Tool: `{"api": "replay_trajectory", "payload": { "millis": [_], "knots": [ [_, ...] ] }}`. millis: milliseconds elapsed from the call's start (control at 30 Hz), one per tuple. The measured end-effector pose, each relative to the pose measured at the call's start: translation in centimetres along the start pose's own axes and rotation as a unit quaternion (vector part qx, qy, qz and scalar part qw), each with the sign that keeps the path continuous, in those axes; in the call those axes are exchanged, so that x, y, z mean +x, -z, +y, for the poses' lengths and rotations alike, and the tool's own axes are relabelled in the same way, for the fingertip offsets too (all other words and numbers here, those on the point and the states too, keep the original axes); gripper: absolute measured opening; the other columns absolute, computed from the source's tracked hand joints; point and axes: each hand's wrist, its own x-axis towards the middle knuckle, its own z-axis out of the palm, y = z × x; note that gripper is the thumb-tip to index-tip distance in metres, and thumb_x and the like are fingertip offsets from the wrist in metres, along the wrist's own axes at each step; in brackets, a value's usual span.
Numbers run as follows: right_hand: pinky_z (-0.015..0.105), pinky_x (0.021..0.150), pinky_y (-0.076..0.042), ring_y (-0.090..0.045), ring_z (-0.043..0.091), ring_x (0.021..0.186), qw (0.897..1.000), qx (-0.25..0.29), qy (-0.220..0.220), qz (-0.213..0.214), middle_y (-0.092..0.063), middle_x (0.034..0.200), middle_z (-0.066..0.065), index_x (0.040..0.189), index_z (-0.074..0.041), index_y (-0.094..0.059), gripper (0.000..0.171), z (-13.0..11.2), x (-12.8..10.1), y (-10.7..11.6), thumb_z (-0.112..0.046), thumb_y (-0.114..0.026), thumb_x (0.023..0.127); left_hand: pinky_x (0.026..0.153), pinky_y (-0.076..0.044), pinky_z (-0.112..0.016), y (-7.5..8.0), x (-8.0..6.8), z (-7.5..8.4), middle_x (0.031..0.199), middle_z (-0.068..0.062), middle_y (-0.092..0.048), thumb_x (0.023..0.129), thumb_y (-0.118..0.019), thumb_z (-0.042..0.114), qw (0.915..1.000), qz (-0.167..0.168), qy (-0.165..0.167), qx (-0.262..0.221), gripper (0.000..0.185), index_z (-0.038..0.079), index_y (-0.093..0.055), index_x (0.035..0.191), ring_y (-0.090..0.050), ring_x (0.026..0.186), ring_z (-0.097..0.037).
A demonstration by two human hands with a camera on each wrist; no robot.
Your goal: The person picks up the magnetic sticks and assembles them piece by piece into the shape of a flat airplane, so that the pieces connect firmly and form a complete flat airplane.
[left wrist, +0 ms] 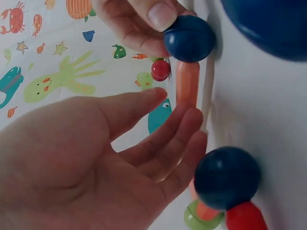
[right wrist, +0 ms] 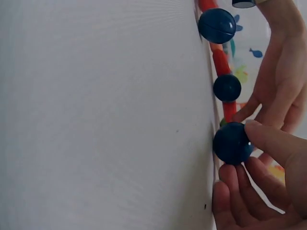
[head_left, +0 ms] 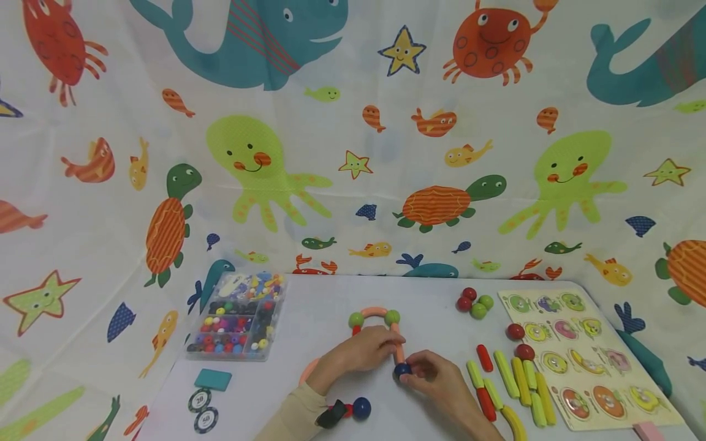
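Observation:
My right hand (head_left: 441, 383) pinches a dark blue ball (left wrist: 190, 39) between thumb and fingers, seen also in the right wrist view. The ball sits on the near end of a straight orange stick (left wrist: 187, 81). My left hand (head_left: 366, 350) reaches across from the left; its fingertips touch or lie beside the stick, with the thumb standing apart from them. Beyond the hands, a curved orange piece (head_left: 375, 312) joins two green balls (head_left: 392, 317), with the orange stick running from the right one. Another blue ball (head_left: 361, 408) lies below the left hand, attached to a red stick.
A divided bead box (head_left: 237, 315) stands at left, with a teal block (head_left: 212, 380) and two round chips (head_left: 206, 419) in front. Right of the hands lie red, green and yellow sticks (head_left: 506, 373), loose red and green balls (head_left: 478, 310), and a picture board (head_left: 601, 361).

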Motion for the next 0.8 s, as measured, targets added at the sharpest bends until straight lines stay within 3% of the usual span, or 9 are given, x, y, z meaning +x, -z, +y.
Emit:
{"api": "replay_trajectory", "payload": {
  "millis": [167, 267, 400, 533, 667, 800],
  "knots": [
    [0.034, 0.089, -0.055, -0.059, 0.013, 0.091, 1.000, -0.013, 0.002, 0.002, -0.069, 0.098, -0.006, 0.113, -0.018, -0.070, 0.044, 0.0, -0.1, 0.1, -0.045, -0.083, 0.080, 0.077, -0.049, -0.020, 1.0, -1.3, -0.1, 0.099, 0.005, -0.066, 0.104, -0.057, 0.018, 0.9984, 0.042, 0.010, -0.036, 0.029, 0.013, -0.067, 0.131, -0.056, 0.085, -0.003],
    [0.033, 0.088, -0.056, -0.061, 0.012, 0.090, 1.000, -0.013, -0.002, 0.006, -0.069, 0.098, -0.007, 0.113, -0.020, -0.070, 0.043, 0.0, -0.3, 0.3, -0.045, -0.083, 0.081, 0.071, -0.046, -0.020, 1.6, -2.3, -0.8, 0.091, 0.007, -0.060, 0.104, -0.058, 0.019, 0.9959, 0.070, 0.018, -0.054, 0.029, 0.013, -0.067, 0.131, -0.051, 0.079, -0.005],
    [0.026, 0.083, -0.056, -0.063, 0.011, 0.090, 1.000, -0.004, -0.019, 0.025, -0.070, 0.097, -0.007, 0.112, -0.021, -0.071, 0.035, 0.0, -0.4, 1.5, -0.039, -0.081, 0.084, 0.082, -0.051, -0.022, 2.1, -3.8, -2.0, 0.101, 0.009, -0.063, 0.102, -0.062, 0.022, 0.9914, 0.097, 0.045, -0.075, 0.030, 0.013, -0.066, 0.130, -0.055, 0.091, -0.006],
    [0.026, 0.085, -0.056, -0.064, 0.010, 0.093, 0.997, -0.018, -0.028, 0.066, -0.071, 0.098, -0.008, 0.112, -0.021, -0.072, 0.027, 0.1, -0.1, 3.9, -0.031, -0.079, 0.088, 0.083, -0.053, -0.024, 2.2, -5.1, -3.2, 0.103, 0.006, -0.064, 0.098, -0.068, 0.023, 0.9884, 0.107, 0.066, -0.086, 0.033, 0.012, -0.067, 0.130, -0.058, 0.094, -0.008],
    [0.025, 0.088, -0.056, -0.066, 0.012, 0.097, 0.993, -0.047, -0.029, 0.107, -0.073, 0.105, -0.003, 0.118, -0.017, -0.071, 0.032, 0.8, 0.2, 7.0, -0.034, -0.076, 0.091, 0.082, -0.053, -0.023, 2.2, -5.8, -4.0, 0.102, 0.007, -0.064, 0.096, -0.071, 0.024, 0.9884, 0.108, 0.068, -0.082, 0.034, 0.012, -0.068, 0.128, -0.059, 0.094, -0.008],
    [0.017, 0.075, -0.054, -0.068, 0.019, 0.098, 0.986, -0.067, -0.037, 0.145, -0.074, 0.110, 0.005, 0.122, -0.012, -0.069, 0.037, 1.7, 0.4, 9.6, -0.035, -0.074, 0.093, 0.083, -0.053, -0.023, 2.2, -6.2, -4.4, 0.104, 0.006, -0.064, 0.096, -0.072, 0.025, 0.9882, 0.107, 0.068, -0.086, 0.033, 0.014, -0.068, 0.126, -0.059, 0.096, -0.009]
  ]
}}
